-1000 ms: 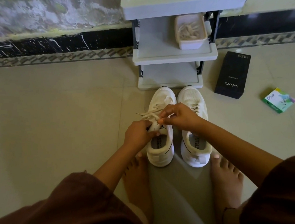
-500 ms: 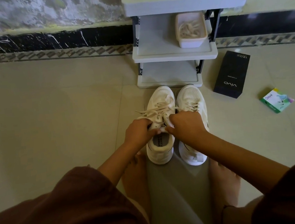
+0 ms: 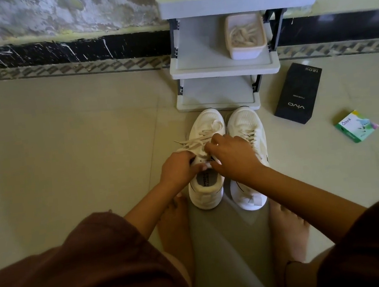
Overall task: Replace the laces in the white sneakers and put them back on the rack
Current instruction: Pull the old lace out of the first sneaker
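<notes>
Head view: two white sneakers (image 3: 244, 121) stand side by side on the floor (image 3: 64, 146), toes just before the rack (image 3: 215, 93). The left hand (image 3: 177, 168) has its grip curled on the left sneaker (image 3: 208, 198) at the eyelet edge. The right hand (image 3: 233, 158) has its grip pinched on that shoe's loose lace (image 3: 196, 140), and a tub (image 3: 247, 51) of laces sits on the rack's middle shelf.

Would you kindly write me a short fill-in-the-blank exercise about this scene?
The left hand and right hand handle the laces of the sneaker on the person's ____ side.
The tub sits on the ____ shelf of the rack.
The black box beside the rack reads ____.
Missing: left; middle; vivo.
</notes>
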Demonstrator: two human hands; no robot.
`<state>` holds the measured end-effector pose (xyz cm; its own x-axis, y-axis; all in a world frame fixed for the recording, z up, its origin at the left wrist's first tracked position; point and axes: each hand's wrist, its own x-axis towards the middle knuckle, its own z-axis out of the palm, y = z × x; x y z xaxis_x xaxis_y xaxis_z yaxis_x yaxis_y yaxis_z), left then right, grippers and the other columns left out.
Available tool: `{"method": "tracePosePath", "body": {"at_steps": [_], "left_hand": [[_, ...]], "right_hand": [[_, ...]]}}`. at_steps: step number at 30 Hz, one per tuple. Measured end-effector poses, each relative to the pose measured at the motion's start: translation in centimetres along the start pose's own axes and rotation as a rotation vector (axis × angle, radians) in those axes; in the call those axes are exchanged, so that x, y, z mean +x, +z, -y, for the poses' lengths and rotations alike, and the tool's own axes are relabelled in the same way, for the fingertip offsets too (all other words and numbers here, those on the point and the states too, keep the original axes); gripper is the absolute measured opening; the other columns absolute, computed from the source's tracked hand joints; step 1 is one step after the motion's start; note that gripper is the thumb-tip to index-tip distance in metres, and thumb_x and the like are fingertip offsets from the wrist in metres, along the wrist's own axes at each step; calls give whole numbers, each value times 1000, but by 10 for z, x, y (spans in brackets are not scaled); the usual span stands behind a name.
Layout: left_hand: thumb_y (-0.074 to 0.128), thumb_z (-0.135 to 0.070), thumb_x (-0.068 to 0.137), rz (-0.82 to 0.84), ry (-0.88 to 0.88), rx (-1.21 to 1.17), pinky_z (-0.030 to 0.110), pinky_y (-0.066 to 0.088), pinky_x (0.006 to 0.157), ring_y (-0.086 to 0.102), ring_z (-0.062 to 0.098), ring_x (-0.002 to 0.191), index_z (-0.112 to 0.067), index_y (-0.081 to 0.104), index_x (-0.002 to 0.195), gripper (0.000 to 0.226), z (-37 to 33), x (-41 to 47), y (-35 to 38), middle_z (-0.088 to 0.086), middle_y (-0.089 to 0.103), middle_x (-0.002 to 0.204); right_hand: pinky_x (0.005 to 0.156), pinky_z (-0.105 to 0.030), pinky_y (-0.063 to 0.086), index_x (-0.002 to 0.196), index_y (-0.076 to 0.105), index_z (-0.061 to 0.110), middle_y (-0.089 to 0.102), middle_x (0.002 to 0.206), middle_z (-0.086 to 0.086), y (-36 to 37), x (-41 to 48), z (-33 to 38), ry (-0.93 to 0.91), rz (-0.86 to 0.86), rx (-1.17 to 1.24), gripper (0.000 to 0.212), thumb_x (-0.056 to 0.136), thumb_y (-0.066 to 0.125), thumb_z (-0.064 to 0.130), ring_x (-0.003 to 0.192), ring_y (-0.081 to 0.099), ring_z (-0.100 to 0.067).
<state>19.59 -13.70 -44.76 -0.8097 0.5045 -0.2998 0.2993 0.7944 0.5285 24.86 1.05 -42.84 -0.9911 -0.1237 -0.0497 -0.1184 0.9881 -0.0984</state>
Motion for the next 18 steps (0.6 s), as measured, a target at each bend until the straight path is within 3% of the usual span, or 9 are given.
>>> {"method": "tracePosePath", "body": {"at_steps": [3,5,8,11,13,14,16,18], "left_hand": [[66,-41,83,3,-3,20,30,45,79,62,20,101,-14,65,114,41,-1,0,0,6,68,108],[66,-42,83,-1,-5,28,32,47,81,62,21,100,-12,65,112,42,0,0,0,7,68,107],[65,-42,84,10,-19,75,35,48,79,62,24,95,-9,65,108,42,0,1,1,10,68,104],[64,-44,84,17,-25,134,34,45,70,61,24,87,-9,63,94,37,-1,2,2,9,68,94],[63,-45,84,17,-28,117,34,44,68,61,24,84,-10,60,86,35,-2,3,2,9,67,90],[63,-45,84,21,-27,110,34,45,69,61,23,85,-10,61,87,36,-2,2,2,8,67,90],[62,-46,84,45,-24,93,36,49,75,62,24,89,-8,64,96,40,-1,4,1,9,68,96],[64,-47,82,70,-34,72,41,51,81,63,25,95,-7,64,107,47,1,7,-2,11,67,105]], "right_hand": [[68,-27,32,112,61,18,53,113,-3,0,4,-1,-26,-3,-67,28,93,47,32,95,53,-20],[69,-27,37,107,66,19,54,110,-2,-3,6,-1,47,0,62,25,92,49,29,95,54,-19],[74,-30,46,95,67,11,60,103,-4,-21,10,2,286,-17,601,17,90,58,25,88,58,-15],[65,-20,43,77,62,14,60,81,5,-47,21,6,319,-206,964,16,90,61,23,69,53,-4],[68,-19,42,94,63,17,59,94,6,-56,26,1,356,-309,983,6,90,60,20,79,57,-5],[75,-21,43,115,59,15,58,109,0,-55,27,-4,388,-295,926,24,91,59,18,93,60,-11],[87,-29,45,142,32,12,47,135,-9,-43,22,-14,401,-101,765,59,90,59,16,115,53,-22],[94,-33,41,148,16,8,38,144,-14,-28,13,-17,338,140,636,77,87,62,17,124,46,-27]]}}
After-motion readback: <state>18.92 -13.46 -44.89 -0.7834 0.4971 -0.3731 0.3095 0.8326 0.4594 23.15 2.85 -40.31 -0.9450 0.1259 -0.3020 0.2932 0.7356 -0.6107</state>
